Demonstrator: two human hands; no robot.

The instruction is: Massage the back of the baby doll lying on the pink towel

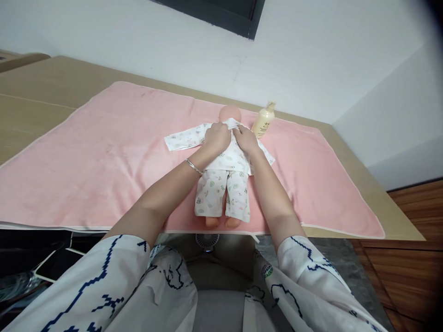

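A baby doll [230, 112] lies on the pink blanket [114, 152], its head toward the wall and its bare feet toward me. White patterned pants [211, 193] cover its legs. Over its chest lies a white printed baby shirt [230, 159], one sleeve stretched out to the left and the other to the right. My left hand [218, 137], closed, grips the shirt near the collar. Just beside it, my right hand [245, 139] pinches the shirt at the other side of the neckline. My fingertips are partly hidden by the hands themselves.
A cream pump bottle [264, 121] stands on the blanket right of the doll's head. Beneath the blanket is a light wooden table [44, 101] against a white wall. Below the table's front edge is a small round fan [207, 240]. Wooden drawers [408, 272] stand at right.
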